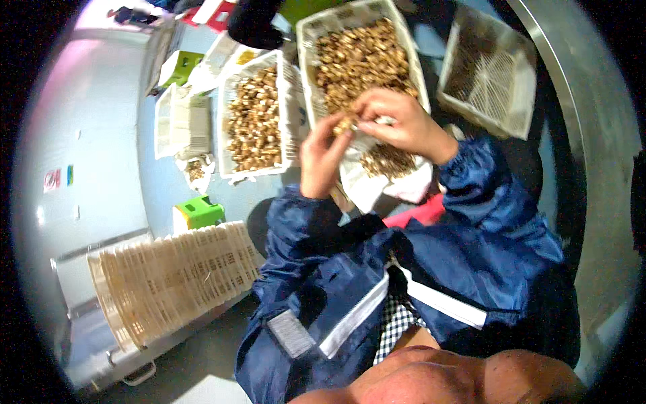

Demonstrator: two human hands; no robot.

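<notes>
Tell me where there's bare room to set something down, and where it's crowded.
Grey floor lies bare between the crate stack and the blue jacket. The lattice-bottomed crate, right of the central mushroom crate, looks mostly unfilled. It's crowded around the left hand and right hand, with mushrooms ahead and brown bits below.

Pale bluish wall (101, 148) left; grey floor (205, 357) below; metallic grey surface (599, 135) curving right.

A stack of cream baskets (176, 271) near a green-and-white box (203, 211), apparently cardboard.
</notes>
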